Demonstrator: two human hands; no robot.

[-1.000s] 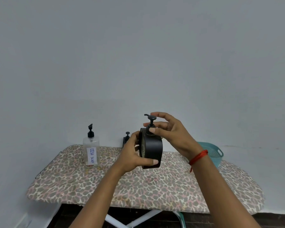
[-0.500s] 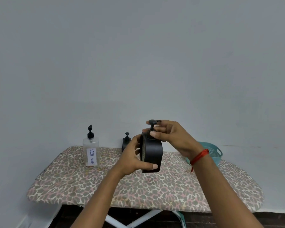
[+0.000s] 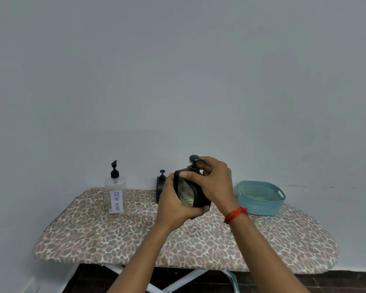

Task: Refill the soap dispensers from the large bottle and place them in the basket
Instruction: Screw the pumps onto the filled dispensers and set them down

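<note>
I hold a black soap dispenser (image 3: 188, 193) in the air above the middle of the ironing board (image 3: 135, 240), tilted to the right. My left hand (image 3: 173, 206) grips its body from below and the left. My right hand (image 3: 211, 182) curls over its top and pinches the black pump (image 3: 193, 160). A second black dispenser (image 3: 161, 182) stands behind my left hand, partly hidden. The large clear bottle (image 3: 115, 193) labelled DISH SOAP, with a black pump, stands at the back left. A teal basket (image 3: 260, 197) sits at the back right.
The board has a leopard-print cover and white crossed legs (image 3: 178, 280) over a dark floor. A plain grey wall (image 3: 178, 81) rises close behind the board. A red thread is tied round my right wrist (image 3: 236, 214).
The dispenser has dropped lower and tilted to the right, showing its patterned face. My right hand has closed further over the pump top. The bottle, second dispenser and basket stayed put.
</note>
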